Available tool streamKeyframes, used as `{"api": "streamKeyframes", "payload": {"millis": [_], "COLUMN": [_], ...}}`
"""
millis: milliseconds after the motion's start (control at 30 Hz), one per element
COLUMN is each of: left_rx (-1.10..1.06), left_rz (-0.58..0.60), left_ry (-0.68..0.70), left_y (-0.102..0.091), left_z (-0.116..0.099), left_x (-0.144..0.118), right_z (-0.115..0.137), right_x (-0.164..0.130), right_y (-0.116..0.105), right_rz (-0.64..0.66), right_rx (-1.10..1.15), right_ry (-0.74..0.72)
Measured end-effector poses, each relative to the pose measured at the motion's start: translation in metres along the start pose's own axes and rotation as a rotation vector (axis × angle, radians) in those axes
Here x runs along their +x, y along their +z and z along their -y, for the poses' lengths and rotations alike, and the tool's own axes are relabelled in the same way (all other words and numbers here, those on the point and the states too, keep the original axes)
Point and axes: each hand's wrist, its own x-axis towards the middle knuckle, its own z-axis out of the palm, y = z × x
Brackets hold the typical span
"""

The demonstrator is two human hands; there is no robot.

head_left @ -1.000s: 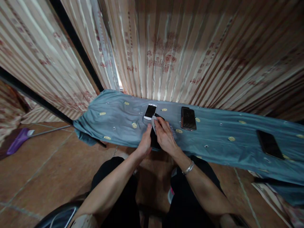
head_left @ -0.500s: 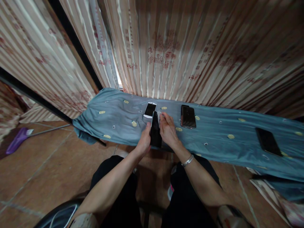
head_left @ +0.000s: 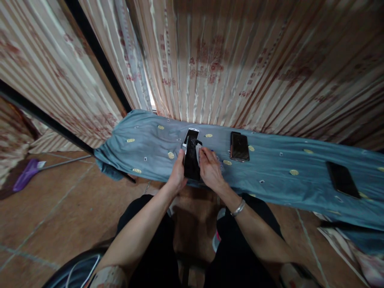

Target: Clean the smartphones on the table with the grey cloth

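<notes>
We sit at the counter (head_left: pixel 270 176) with its blue cloth. Our left hand (head_left: pixel 177 176) fingers grip the black phone (head_left: pixel 192 162) over its near edge. Our right hand (head_left: pixel 210 170) fingers pinch a small white wipe (head_left: pixel 198 151) against it. We think we are cleaning it; next comes gentle rubbing.

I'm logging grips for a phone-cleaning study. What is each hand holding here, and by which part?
The left hand grips the black phone by its left long edge. The right hand pinches a small white cloth against the phone's right side.
</notes>
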Motion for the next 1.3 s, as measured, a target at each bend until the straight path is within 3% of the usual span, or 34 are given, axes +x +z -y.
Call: {"api": "streamKeyframes", "payload": {"millis": [533,767,1067,1300], "left_rx": [0.011,0.012,0.047,0.031], "left_rz": [-0.106,-0.098,-0.067,-0.029], "left_ry": [0.130,0.140,0.143,0.158], "left_y": [-0.020,-0.012,-0.010,-0.006], "left_z": [-0.006,-0.009,0.002,0.018], "left_x": [0.022,0.019,0.014,0.009], "right_z": [0.033,0.046,0.039,0.020], "right_x": [-0.031,-0.036,-0.025,-0.006], "right_y": [0.000,-0.006,-0.007,-0.009], "right_rz": [-0.070,-0.086,-0.102,-0.035], "right_rx": [0.056,0.125,0.138,0.065], "right_ry": [-0.242,-0.342,-0.346,-0.231]}}
